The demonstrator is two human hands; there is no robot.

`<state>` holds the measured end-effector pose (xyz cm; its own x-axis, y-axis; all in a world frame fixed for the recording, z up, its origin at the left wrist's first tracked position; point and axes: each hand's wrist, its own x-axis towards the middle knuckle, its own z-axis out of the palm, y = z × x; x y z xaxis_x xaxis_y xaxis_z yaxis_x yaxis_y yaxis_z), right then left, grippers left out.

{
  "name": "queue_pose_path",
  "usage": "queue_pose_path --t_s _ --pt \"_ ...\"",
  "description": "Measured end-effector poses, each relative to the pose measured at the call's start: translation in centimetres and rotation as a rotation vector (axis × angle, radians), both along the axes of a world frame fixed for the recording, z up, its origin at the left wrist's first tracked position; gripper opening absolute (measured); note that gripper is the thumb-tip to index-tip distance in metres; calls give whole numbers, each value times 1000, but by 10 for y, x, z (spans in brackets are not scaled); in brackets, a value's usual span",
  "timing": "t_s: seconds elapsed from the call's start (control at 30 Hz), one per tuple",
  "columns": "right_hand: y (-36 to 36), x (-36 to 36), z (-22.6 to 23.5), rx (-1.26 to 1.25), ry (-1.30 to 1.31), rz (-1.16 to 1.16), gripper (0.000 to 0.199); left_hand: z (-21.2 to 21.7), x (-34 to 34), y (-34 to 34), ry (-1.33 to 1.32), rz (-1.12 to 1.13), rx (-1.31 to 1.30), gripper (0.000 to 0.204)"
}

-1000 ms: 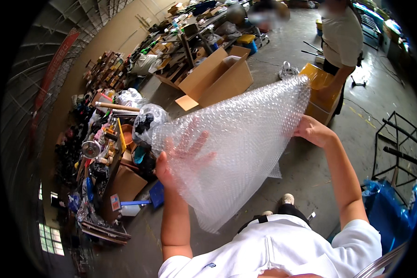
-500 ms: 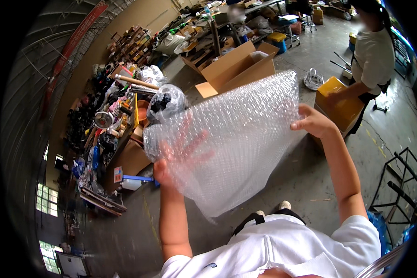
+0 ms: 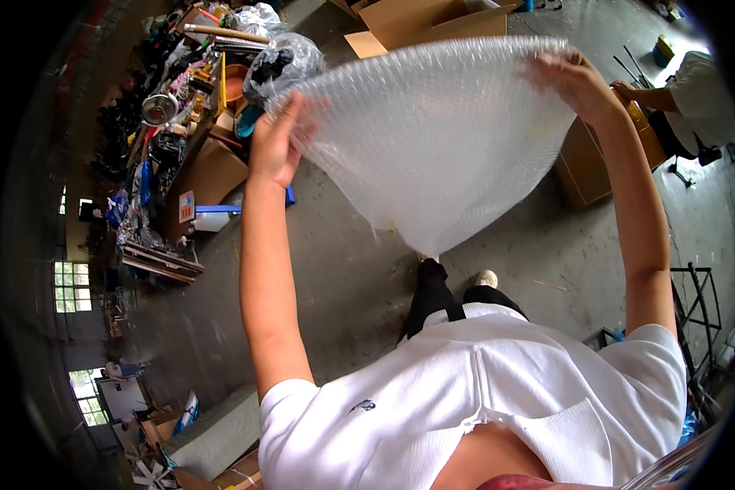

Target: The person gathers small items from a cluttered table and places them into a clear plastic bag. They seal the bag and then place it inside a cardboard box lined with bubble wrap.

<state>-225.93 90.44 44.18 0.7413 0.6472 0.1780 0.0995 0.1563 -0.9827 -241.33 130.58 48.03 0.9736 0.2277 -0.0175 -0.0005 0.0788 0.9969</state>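
Note:
A clear sheet of bubble wrap [image 3: 437, 139] is stretched between my raised hands, its lower part hanging down in a rounded point towards my feet. My left hand [image 3: 279, 140] pinches the sheet's left corner, thumb on the near side and the fingers partly behind the plastic. At the upper right, my right hand [image 3: 578, 86] grips the other corner; its fingertips are smeared by motion. Beyond the sheet's top edge lies an open cardboard box [image 3: 416, 23], cut off by the frame.
Clutter on the left includes a clear bag with dark contents [image 3: 282, 65], an orange bowl [image 3: 235, 82] and a blue-handled tool [image 3: 220, 210]. On the right, a person in a white top [image 3: 705, 98] leans by a brown box [image 3: 584, 167]. A black metal frame [image 3: 698, 302] stands lower right.
Both arms have stretched farther forward and apart, spreading the bubble wrap wider. The view has tipped down, showing more of my shirt and feet. My left thumb now shows in front of the sheet.

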Motion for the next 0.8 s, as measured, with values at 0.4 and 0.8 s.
queue_pose_path --t_s 0.4,0.8 --pt "67 7 23 -155 -209 -43 64 -40 51 75 -223 -289 -443 62" --pt "124 17 15 -111 -159 -8 61 -64 72 125 -228 -236 -270 59"
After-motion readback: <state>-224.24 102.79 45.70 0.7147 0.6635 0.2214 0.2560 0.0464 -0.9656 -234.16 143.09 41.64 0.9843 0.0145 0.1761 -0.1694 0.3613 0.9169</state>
